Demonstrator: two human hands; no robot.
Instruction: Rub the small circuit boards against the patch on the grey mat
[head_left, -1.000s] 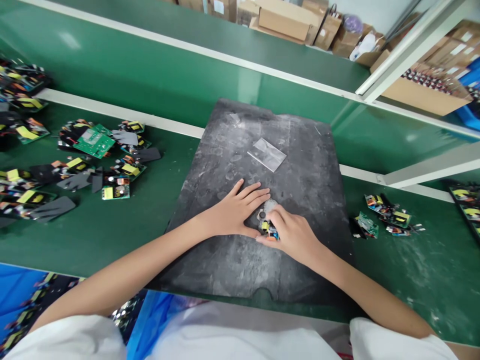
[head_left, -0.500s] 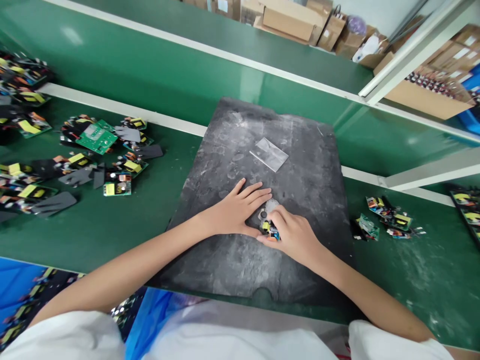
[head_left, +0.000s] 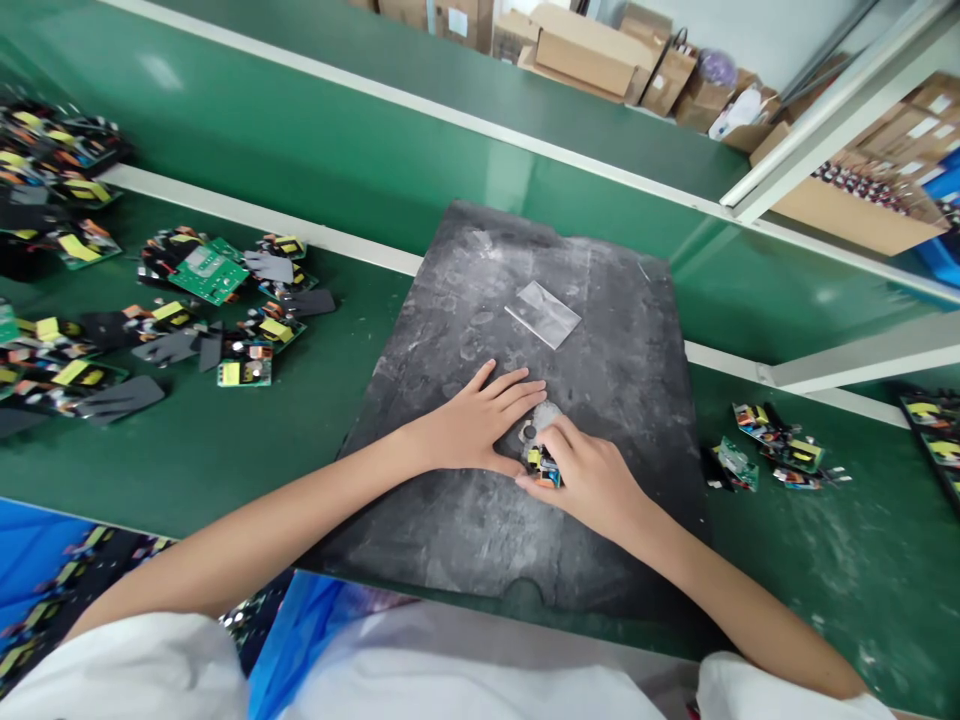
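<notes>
Board (head_left: 510,540) lies on the counter (head_left: 300,430), near its middle. Clear sheet (head_left: 544,314) flat on the board, toward its far half. Small circuit board (head_left: 545,467) on the board, nearer the front edge than the sheet. Left of the board: cluster of circuit boards (head_left: 204,272) on the counter. Right: smaller group (head_left: 780,440), on the counter. Behind, beyond the partition (head_left: 360,150): cardboard boxes (head_left: 585,62).

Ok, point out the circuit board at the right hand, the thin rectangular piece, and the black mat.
Circuit board (head_left: 534,456): head view, on its yellow component.
Thin rectangular piece (head_left: 544,315): head view, middle of its flat face.
Black mat (head_left: 480,535): head view, bare surface near its front edge.
</notes>
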